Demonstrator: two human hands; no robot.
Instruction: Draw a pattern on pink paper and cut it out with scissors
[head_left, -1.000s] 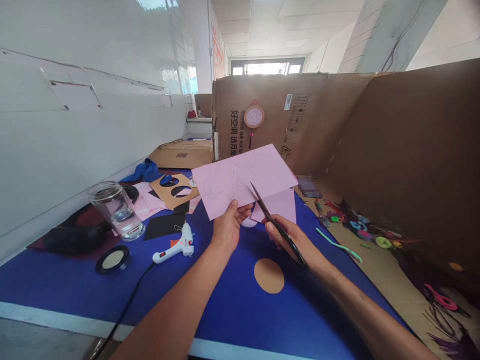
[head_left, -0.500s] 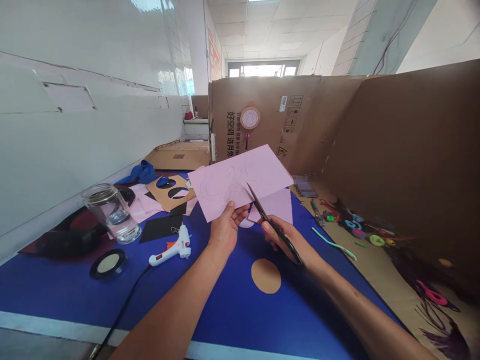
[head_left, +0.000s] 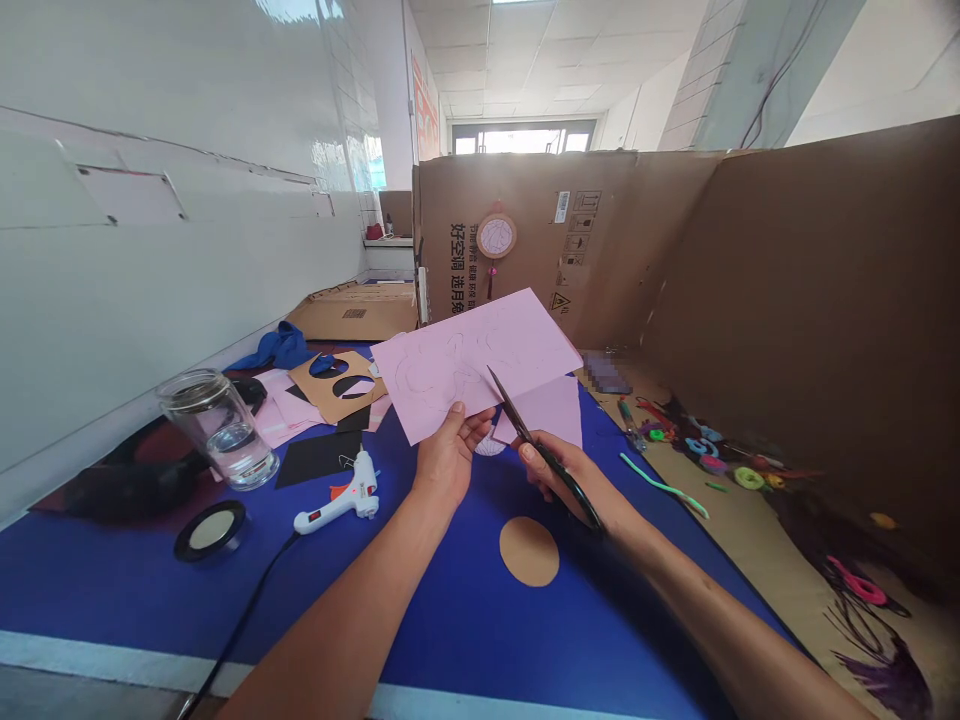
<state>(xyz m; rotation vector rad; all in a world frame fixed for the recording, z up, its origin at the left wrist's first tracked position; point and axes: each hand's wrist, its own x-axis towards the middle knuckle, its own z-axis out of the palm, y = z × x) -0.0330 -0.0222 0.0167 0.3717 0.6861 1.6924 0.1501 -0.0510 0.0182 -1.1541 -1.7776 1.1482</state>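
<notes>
Holding the pink paper point(head_left: 540, 330) up over the blue table point(head_left: 450, 620) in the left hand point(head_left: 445, 457), pinching its near edge with thumb on top and fingers underneath, likely to keep it steady and easy to see. Gripping the black scissors point(head_left: 519, 423) in the right hand point(head_left: 589, 465), with fingers curled round the handles, and pointing the tip forward across the paper, likely for good aim. Hard to tell about any cut. Seeing 1 brown circle point(head_left: 529, 551) on the table, and off left 1 white glue gun point(head_left: 363, 487), perhaps put there to stay clear of busy hands.
</notes>
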